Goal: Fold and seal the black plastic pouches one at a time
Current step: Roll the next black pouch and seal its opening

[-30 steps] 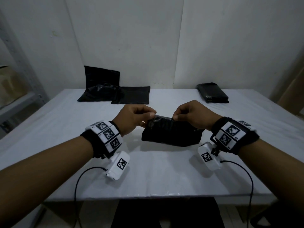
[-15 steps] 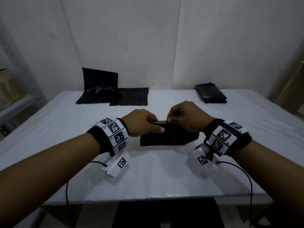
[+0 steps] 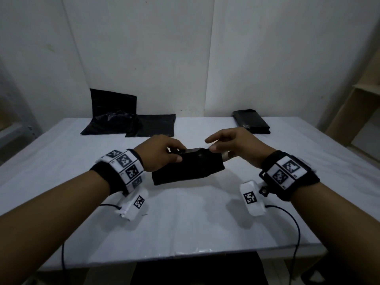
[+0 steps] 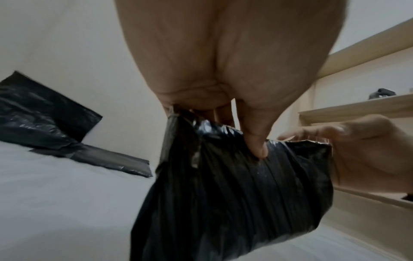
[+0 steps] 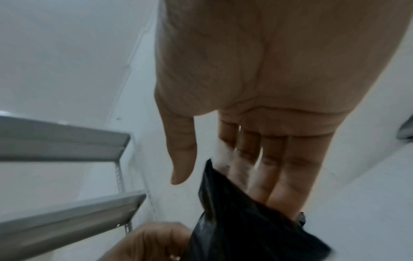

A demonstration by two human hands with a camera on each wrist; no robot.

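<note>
A stuffed black plastic pouch [image 3: 188, 170] hangs just above the white table [image 3: 185, 223], its right end tipped up. My left hand [image 3: 181, 154] pinches the folded top edge, thumb [image 4: 257, 150] pressed on the near face of the pouch [image 4: 234, 194] and fingers behind it. My right hand [image 3: 210, 145] is at the pouch's right top corner with fingers [image 5: 279, 176] straight against the back of the pouch [image 5: 245, 229] and the thumb held apart. A pale strip [image 3: 227, 156] shows under the right palm; what it is cannot be told.
Loose black pouches [image 3: 115, 124] lie and lean against the wall at the back left, one flat pouch [image 3: 152, 126] beside them. A stack of folded pouches [image 3: 250, 121] sits at the back right. A wooden shelf [image 3: 359, 99] stands right, a metal rack [image 5: 67, 144] left.
The right hand has let go of the pouch's top edge and straightened its fingers. The left hand keeps its pinch, and the pouch's right end has risen.
</note>
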